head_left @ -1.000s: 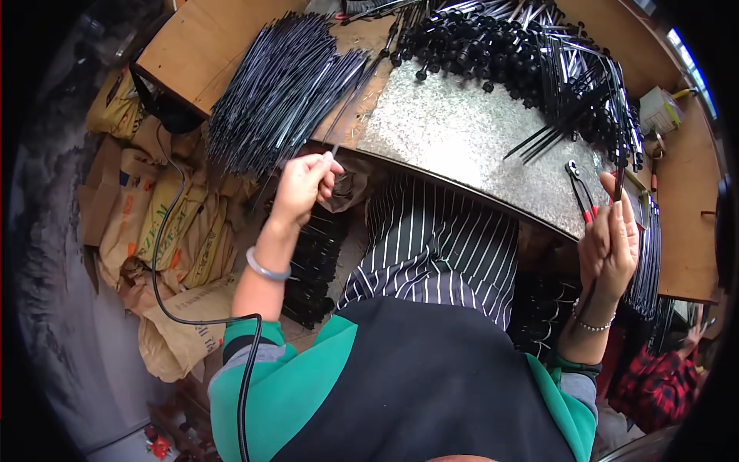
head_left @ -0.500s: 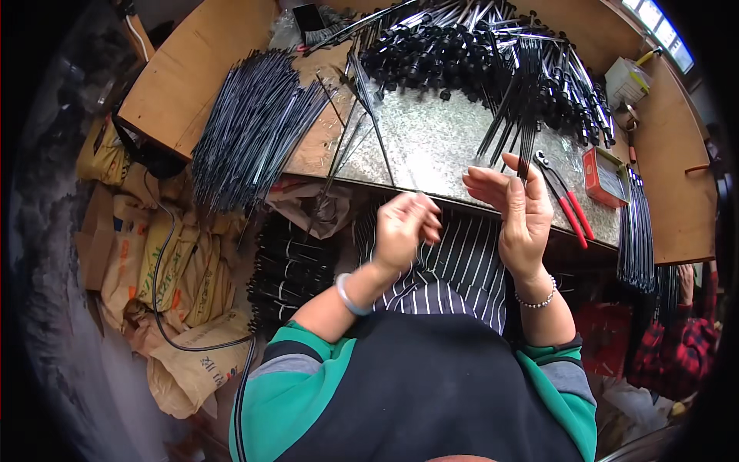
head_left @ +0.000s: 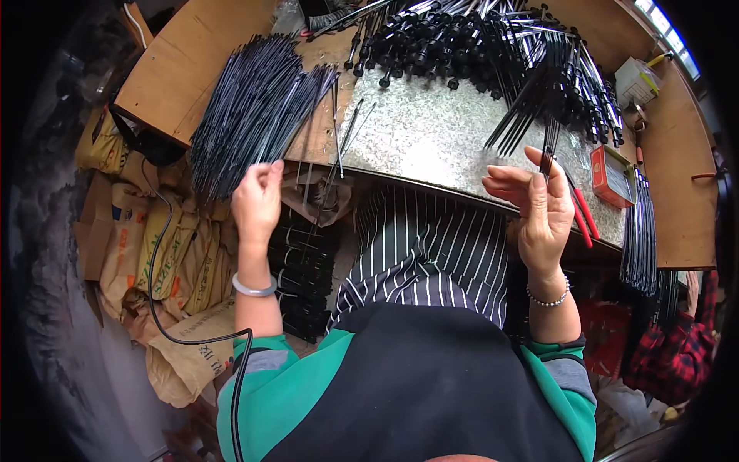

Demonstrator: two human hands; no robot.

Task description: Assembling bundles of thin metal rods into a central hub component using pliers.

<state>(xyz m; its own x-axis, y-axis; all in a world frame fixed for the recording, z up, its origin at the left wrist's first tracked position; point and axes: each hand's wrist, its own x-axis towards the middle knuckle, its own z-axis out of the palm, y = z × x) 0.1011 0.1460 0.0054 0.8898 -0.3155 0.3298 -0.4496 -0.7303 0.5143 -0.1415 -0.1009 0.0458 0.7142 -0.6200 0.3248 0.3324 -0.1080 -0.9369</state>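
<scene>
At the lower end of a large pile of thin black rods (head_left: 250, 115), my left hand (head_left: 258, 204) has its fingers bent together. Whether a rod is pinched in them is too small to see. Several thin black rods (head_left: 551, 138) pass between the fingers of my right hand (head_left: 545, 223), which is raised at the table's front edge, its palm turned inward and its thumb up. Their far ends point toward a heap of rods with black round ends (head_left: 454, 50). A few loose rods (head_left: 337, 123) lie beside the left pile.
Red-handled pliers (head_left: 583, 212) lie by my right hand, next to a small red box (head_left: 613, 177). More rods (head_left: 639, 239) hang over the right edge. Wooden boards (head_left: 165, 77) wall the metal-topped table (head_left: 416, 138). Sacks (head_left: 173, 254) and a black cable (head_left: 158, 308) are at left.
My left hand has moved left and away from my right hand, over to the rod pile's lower end. My right hand has shifted slightly to the right, with the rods still in it.
</scene>
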